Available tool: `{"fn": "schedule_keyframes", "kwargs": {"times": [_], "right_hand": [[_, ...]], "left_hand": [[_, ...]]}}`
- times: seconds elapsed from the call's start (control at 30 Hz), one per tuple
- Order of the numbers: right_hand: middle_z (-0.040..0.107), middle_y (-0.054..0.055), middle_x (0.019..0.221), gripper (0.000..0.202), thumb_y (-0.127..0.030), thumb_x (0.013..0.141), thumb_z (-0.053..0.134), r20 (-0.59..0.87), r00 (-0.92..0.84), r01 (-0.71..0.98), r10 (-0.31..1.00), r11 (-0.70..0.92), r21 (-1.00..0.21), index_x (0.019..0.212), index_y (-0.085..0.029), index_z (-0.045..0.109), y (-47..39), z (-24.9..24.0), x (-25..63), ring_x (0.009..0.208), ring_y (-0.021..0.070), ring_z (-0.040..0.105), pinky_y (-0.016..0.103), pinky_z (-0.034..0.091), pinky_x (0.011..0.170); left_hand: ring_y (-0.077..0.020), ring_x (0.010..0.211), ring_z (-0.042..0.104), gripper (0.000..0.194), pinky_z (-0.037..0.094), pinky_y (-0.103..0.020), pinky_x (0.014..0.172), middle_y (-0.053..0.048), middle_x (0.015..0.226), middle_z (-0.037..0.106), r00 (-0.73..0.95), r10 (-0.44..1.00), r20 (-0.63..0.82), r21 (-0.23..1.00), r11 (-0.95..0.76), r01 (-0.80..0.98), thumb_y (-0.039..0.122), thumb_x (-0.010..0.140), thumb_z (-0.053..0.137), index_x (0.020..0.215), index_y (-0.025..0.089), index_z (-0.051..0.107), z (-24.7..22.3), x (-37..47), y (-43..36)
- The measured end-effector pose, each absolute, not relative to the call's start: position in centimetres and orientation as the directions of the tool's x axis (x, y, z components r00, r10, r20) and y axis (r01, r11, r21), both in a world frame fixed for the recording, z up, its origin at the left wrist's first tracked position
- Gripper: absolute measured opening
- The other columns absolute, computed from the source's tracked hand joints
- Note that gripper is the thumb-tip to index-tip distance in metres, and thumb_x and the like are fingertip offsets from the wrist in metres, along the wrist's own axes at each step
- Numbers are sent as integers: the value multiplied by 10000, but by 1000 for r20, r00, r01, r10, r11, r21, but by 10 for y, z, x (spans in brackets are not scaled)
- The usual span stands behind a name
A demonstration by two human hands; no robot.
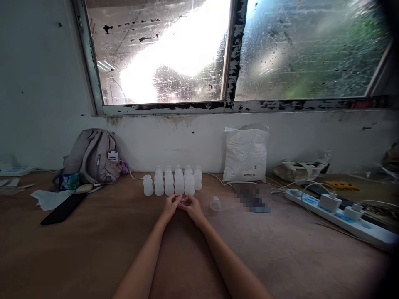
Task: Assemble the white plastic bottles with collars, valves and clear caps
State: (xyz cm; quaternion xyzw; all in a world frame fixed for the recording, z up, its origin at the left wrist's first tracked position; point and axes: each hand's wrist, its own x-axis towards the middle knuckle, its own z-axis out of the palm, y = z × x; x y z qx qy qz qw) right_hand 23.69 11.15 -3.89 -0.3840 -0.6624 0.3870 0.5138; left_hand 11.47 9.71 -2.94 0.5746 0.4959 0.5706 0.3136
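Note:
My left hand [171, 206] and my right hand [193, 207] meet in front of the bottles, fingertips pinched together. Between them is a small clear piece [185, 202], mostly covered by the fingers, so its kind does not show. Just behind the hands stand several frosted white plastic bottles [168, 182], upright in a cluster with narrowed waists. The leftmost bottle [148, 185] is shorter and has no top on it. To the right of my right hand, a clear plastic dome-shaped cap [215, 203] rests on the brown table [183, 257].
A grey backpack [93, 155], a black phone-like slab [64, 209] and a white sheet [51, 199] are at left. A white plastic package [246, 153] leans on the wall. On the right lie a blurred dark item [251, 197], cables and a white power strip [374, 231] with plugged-in chargers.

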Motion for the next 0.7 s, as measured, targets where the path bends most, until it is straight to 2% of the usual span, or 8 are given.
{"fn": "schedule_keyframes", "kwargs": {"times": [0.13,0.3,0.4,0.5,0.7], "right_hand": [[575,4,594,313,-396,516,685,376,-147,120,915,393,-911,639,-157,525,112,-40,236,609,167,543,266,409,560],[620,29,683,403,-394,556,674,352,-176,8,919,359,-933,868,-161,573,110,-38,232,617,161,567,264,450,541],[630,41,715,427,-409,591,651,334,-231,-47,914,332,-942,931,-160,581,107,-34,231,625,163,575,256,464,505],[628,52,711,420,-428,607,634,321,-241,-96,916,307,-947,910,-138,609,105,-32,232,614,166,572,251,460,465],[621,38,673,359,-395,575,663,262,-231,-226,937,211,-951,805,-120,642,104,-32,234,571,131,552,271,477,547]], "left_hand": [[-200,781,598,286,455,-288,712,-77,812,662,-140,933,332,935,-307,177,384,693,543,798,138,645,-27,115,97],[-196,798,600,346,464,-273,688,-93,845,655,-178,933,314,947,-296,123,428,688,550,847,129,626,-25,115,95],[-188,791,606,395,470,-262,653,-110,874,651,-193,936,294,955,-282,90,435,703,538,929,116,596,-25,115,94],[-185,772,608,413,468,-251,620,-118,871,652,-191,941,280,960,-268,84,445,700,543,924,103,599,-25,114,93],[-188,784,602,401,462,-260,669,-101,838,661,-152,942,300,950,-282,134,457,682,560,868,110,637,-28,112,96]]}}
